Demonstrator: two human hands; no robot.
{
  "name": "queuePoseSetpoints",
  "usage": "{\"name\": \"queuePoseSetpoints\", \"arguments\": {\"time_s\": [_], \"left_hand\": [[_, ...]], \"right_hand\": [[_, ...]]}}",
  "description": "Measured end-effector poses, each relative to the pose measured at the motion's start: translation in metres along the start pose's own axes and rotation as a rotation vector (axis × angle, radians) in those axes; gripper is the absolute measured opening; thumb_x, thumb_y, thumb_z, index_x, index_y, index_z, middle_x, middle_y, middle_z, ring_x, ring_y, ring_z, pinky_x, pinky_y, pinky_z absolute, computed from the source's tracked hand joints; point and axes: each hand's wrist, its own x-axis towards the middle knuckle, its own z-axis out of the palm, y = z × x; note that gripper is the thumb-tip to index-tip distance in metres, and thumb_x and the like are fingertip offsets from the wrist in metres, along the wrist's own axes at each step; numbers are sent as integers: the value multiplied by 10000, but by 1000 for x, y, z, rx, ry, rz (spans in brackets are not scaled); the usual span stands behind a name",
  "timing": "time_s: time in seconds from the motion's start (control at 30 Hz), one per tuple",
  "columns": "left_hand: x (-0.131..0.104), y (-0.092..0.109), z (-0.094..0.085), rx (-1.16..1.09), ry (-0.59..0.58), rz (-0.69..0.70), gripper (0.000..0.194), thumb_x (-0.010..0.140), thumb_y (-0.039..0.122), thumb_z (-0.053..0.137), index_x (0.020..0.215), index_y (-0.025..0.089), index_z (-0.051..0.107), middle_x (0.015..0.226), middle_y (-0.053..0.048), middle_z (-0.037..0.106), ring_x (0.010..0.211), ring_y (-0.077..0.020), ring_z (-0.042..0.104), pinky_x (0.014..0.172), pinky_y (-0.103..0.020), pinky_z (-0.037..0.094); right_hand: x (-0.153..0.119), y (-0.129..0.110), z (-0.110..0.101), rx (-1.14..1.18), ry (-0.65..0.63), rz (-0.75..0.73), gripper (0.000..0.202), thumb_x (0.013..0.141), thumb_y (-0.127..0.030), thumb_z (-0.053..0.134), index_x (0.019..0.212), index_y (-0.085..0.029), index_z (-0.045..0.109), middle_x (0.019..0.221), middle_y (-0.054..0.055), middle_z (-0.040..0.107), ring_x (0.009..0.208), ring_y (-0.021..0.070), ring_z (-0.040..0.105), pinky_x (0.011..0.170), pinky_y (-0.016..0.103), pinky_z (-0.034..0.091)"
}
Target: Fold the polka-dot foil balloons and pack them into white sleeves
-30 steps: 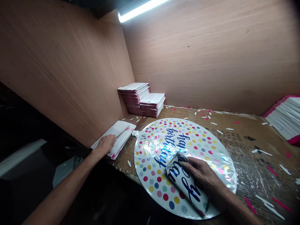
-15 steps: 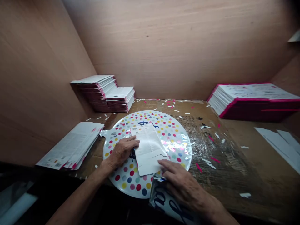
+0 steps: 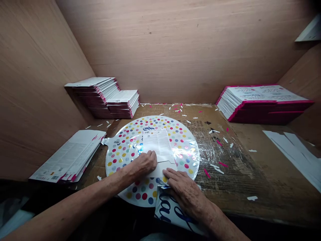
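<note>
A white printed card sleeve (image 3: pixel 159 144) lies on a round foil balloon (image 3: pixel 187 139) with coloured dots. My left hand (image 3: pixel 147 162) is closed at the sleeve's left side, fingers curled together over it; what they pinch, if anything, is hidden. The fingers of my right hand (image 3: pixel 184 190) extend over the sleeve's lower right edge. Beneath that palm is a folded foil piece (image 3: pixel 167 209) with dark blue lettering, by the table's front edge. The right thumb is out of sight, and so is any grip on the foil.
Stacks of pink-edged cards stand at the back left (image 3: pixel 122 97) and back right (image 3: pixel 265 103). Printed sleeves (image 3: pixel 67 154) lie at the left, white sheets (image 3: pixel 296 154) at the right. Paper scraps dot the cardboard surface (image 3: pixel 233 177). Wooden panels (image 3: pixel 170 50) enclose the back and sides.
My left hand has moved right, further over the sleeve, and its fingers have curled in. The sleeve sits a little straighter. The whole view has shifted slightly.
</note>
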Motion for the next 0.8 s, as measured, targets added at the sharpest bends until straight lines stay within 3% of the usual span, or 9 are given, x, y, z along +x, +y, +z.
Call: {"name": "queuePoseSetpoints", "arguments": {"time_s": [0.1, 0.2, 0.3, 0.37, 0.47, 0.6, 0.73, 0.8], "left_hand": [[3, 6, -2, 56, -30, 27, 231, 822, -34, 406, 800, 108, 587, 772, -109, 609, 679, -232, 604, 496, -309, 457], [3, 11, 0, 46, 27, -5, 208, 839, -7, 423, 790, 130, 570, 738, -83, 605, 627, -219, 600, 481, -300, 440], [3, 13, 1, 35, 180, -60, 209, 864, 9, 415, 777, 146, 548, 722, -64, 601, 607, -206, 597, 483, -292, 438], [4, 12, -2, 38, 254, -67, 212, 862, 5, 415, 764, 149, 535, 701, -54, 592, 587, -195, 584, 480, -283, 431], [7, 9, -10, 60, 314, -54, 225, 846, -21, 407, 754, 146, 528, 688, -53, 583, 565, -184, 566, 476, -273, 414], [12, 6, -23, 136, 378, -38, 221, 838, -23, 428, 740, 139, 543, 691, -65, 594, 589, -194, 583, 477, -277, 417], [12, 11, -31, 105, 461, -31, 225, 869, 1, 431, 779, 134, 590, 722, -66, 637, 656, -201, 635, 544, -290, 490], [10, 19, -31, -29, 622, -133, 139, 901, 95, 497, 953, 131, 621, 911, -105, 694, 893, -246, 679, 747, -355, 555]], "right_hand": [[4, 0, -6, 14, 66, 20, 146, 913, -126, 512, 977, -172, 635, 1203, 104, 667, 1118, 256, 624, 938, 406, 523], [11, 4, -14, 42, 242, 158, 170, 949, -160, 445, 1020, -202, 593, 1080, 88, 650, 920, 205, 665, 766, 322, 563], [18, 12, -12, -6, 443, 305, 321, 954, -230, 430, 1269, -174, 461, 1233, 154, 550, 1068, 253, 616, 777, 354, 562], [20, 19, -7, -49, 482, 371, 429, 934, -261, 463, 1337, -136, 390, 1247, 184, 527, 1102, 282, 593, 778, 375, 556], [22, 30, -2, -56, 397, 411, 346, 913, -271, 502, 1234, -144, 471, 1085, 135, 589, 983, 255, 618, 746, 340, 529], [32, 39, -8, -55, 340, 517, 145, 905, -340, 517, 924, -200, 549, 869, 59, 612, 773, 196, 590, 656, 279, 448], [44, 44, -17, 35, 436, 619, 215, 900, -338, 456, 731, -217, 511, 689, 25, 583, 630, 170, 513, 587, 270, 361], [47, 44, -19, 129, 554, 623, 249, 908, -362, 416, 730, -217, 510, 688, 25, 591, 620, 167, 507, 582, 270, 359]]}}
